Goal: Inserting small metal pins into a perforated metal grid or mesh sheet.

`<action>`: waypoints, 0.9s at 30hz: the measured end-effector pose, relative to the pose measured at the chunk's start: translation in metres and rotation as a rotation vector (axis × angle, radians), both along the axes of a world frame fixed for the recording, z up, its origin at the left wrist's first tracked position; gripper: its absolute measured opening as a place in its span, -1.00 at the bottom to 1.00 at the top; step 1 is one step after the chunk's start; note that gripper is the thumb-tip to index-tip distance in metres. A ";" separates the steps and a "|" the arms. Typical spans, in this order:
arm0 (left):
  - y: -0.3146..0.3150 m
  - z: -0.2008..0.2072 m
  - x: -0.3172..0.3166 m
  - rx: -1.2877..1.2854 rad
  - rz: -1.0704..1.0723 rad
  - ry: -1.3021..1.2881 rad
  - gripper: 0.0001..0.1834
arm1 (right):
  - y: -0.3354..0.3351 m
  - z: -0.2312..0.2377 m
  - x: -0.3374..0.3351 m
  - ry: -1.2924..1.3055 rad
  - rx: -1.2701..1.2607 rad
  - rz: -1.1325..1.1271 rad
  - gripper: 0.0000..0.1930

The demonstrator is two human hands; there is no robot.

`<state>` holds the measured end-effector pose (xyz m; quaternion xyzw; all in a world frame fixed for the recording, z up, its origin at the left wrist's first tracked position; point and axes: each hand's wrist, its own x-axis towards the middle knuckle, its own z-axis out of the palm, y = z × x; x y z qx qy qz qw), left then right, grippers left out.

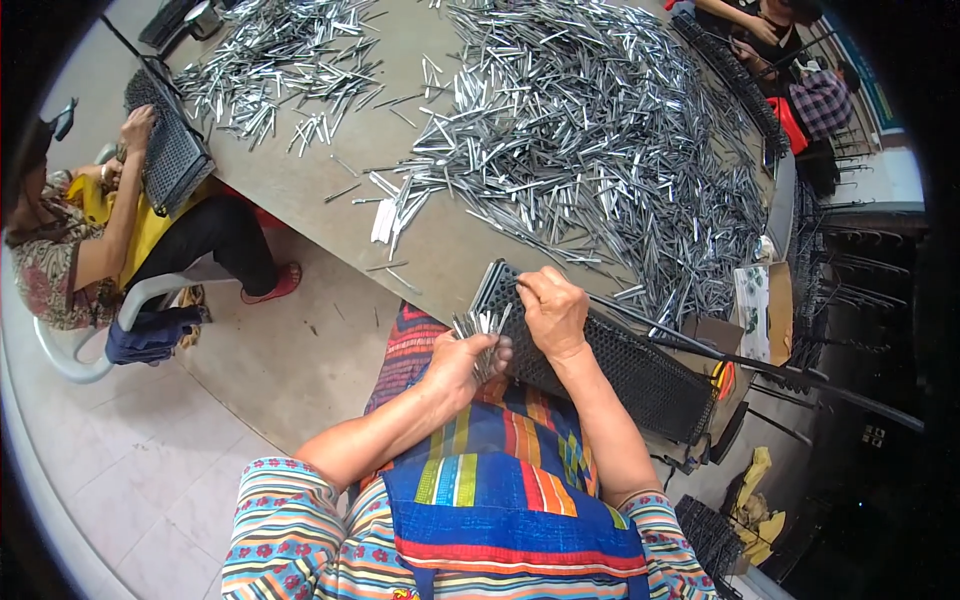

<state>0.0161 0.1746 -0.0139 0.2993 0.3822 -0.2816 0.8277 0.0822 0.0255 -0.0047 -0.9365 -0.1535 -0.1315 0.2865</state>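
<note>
My left hand (456, 366) is closed round a bunch of thin silvery metal strips (484, 324), their ends fanning out above the thumb. Just to its right, my right hand (556, 314) is pinched against the upper left end of a long black perforated rack (640, 376). What its fingertips hold, if anything, is too small to make out. The rack lies slanted along the table edge, over my lap, running down to the right. Part of its left end is hidden behind my hands.
A large heap of metal strips (590, 130) covers much of the table (290, 185), with a smaller pile (290, 60) at the far left. A seated person (90, 230) works on another black rack (170, 150) at left; others sit far right. An open carton (765, 310) stands near the right edge.
</note>
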 end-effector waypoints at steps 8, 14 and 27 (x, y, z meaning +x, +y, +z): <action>0.001 0.001 -0.002 -0.001 0.000 0.024 -0.90 | 0.001 -0.005 0.006 0.008 0.058 -0.050 -0.97; 0.006 -0.006 -0.007 -0.020 0.007 0.021 -0.91 | 0.000 0.000 0.006 0.028 -0.001 0.007 -0.93; 0.020 0.012 0.003 0.098 -0.061 -0.241 -0.89 | -0.009 0.023 -0.037 0.610 0.716 -0.168 -0.94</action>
